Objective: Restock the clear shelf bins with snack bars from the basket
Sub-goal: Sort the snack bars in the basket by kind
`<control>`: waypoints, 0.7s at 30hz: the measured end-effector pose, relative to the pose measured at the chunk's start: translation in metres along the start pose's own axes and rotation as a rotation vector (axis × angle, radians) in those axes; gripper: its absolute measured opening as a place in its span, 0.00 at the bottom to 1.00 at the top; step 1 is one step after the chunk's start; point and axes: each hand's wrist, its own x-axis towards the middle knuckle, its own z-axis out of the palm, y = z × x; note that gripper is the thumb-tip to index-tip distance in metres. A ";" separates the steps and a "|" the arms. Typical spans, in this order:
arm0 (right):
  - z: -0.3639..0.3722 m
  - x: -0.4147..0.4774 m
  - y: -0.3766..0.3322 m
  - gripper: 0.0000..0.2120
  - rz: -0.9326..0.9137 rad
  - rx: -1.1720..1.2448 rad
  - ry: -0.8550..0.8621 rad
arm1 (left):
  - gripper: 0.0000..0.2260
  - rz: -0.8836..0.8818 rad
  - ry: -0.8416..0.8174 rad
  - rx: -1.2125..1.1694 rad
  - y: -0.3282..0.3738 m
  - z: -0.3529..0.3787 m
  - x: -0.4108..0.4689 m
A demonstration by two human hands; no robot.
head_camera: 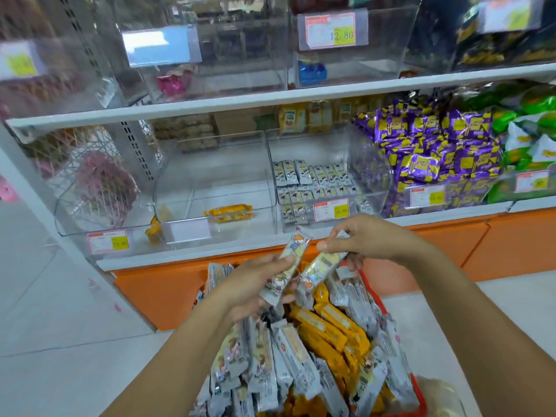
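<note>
A red basket below me is heaped with silver-white and yellow snack bars. My left hand grips a white bar with a cartoon print, tilted up to the right above the basket. My right hand pinches the top end of a second white bar right beside the first. On the lower shelf, one clear bin holds only a yellow bar. The clear bin to its right holds rows of white bars.
An orange shelf base stands right behind the basket. Purple packets and green packets fill the bins to the right. A bin of pink packets is on the left. Upper clear bins carry price tags. Pale floor tiles lie to the left.
</note>
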 end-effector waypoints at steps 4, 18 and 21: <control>-0.020 0.021 -0.007 0.21 -0.049 0.021 -0.054 | 0.25 0.051 0.019 -0.039 0.013 -0.007 0.017; -0.043 0.079 -0.007 0.15 -0.068 0.755 0.340 | 0.17 0.198 -0.155 -0.507 0.047 -0.001 0.066; -0.023 0.084 -0.006 0.15 -0.095 0.657 0.484 | 0.20 0.230 -0.201 -0.620 0.048 0.012 0.081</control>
